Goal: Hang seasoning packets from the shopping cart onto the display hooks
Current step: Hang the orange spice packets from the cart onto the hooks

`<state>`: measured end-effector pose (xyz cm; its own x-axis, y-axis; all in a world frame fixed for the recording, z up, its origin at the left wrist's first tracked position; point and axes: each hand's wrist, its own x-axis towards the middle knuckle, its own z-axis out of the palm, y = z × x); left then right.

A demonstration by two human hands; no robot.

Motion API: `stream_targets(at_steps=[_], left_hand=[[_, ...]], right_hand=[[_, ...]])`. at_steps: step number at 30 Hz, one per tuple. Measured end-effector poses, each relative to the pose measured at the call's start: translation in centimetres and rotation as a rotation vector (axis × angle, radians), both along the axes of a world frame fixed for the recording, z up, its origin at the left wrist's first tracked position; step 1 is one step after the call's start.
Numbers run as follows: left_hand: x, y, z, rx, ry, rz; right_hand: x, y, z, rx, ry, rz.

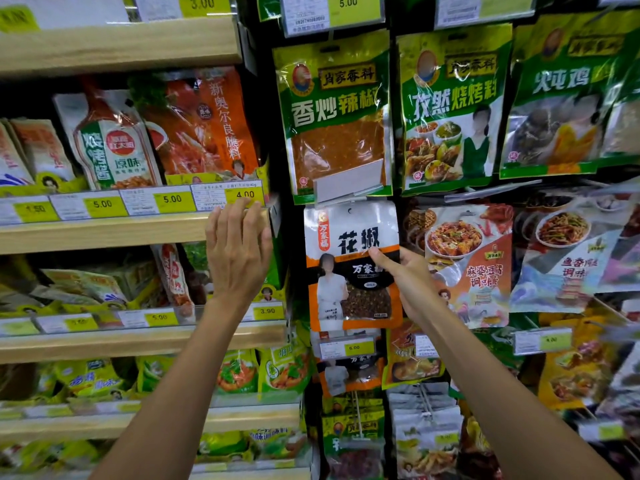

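Well, start at the thumb (381,258) of the right hand (410,282). It lay flat across the front of the peppercorn packet (346,237), just under the big black characters. The other fingers were tucked out of sight behind the packet's right edge, so it was a firm pinch, thumb in front and fingers behind.

The packet was white on top and orange below, with a dark window of peppercorns. It was held upright against the hanging display, its top edge and punched hole right under a clear plastic tag flap (349,183). Whether the hole sat on a hook could not be told.

Over on the other side, the left hand (239,251) was raised with its fingers (242,211) straight and close together, holding nothing. The tips rested against the front edge of the wooden shelf (104,233), right at the yellow 4.00 price tag (244,195).

Outward from there, a green chilli packet (332,109) hung directly above the held one. A mapo tofu packet (474,271) hung just beside it on the right, partly behind the right hand. A second packet (349,375) of the same design hung below, under a 6.00 price tag (358,348). Both bare forearms reached up from the bottom of the view.
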<state>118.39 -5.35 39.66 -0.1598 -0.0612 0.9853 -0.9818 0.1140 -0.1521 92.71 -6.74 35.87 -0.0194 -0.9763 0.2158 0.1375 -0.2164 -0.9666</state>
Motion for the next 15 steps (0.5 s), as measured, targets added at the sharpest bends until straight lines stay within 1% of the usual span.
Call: stream_targets(at_steps=[6,10,15], left_hand=[[-0.3,-0.1,-0.1,-0.004,0.016,-0.028],[-0.3,0.0,0.0,0.005,0.018,-0.041],[-0.8,0.4,0.1,0.019,0.057,-0.027]], right_hand=[[0.6,-0.7,0.3,0.043,0.026,-0.03],[1.2,-2.4,1.4,0.059,0.084,-0.083],[2.3,-5.2,1.9,0.079,0.111,-0.196]])
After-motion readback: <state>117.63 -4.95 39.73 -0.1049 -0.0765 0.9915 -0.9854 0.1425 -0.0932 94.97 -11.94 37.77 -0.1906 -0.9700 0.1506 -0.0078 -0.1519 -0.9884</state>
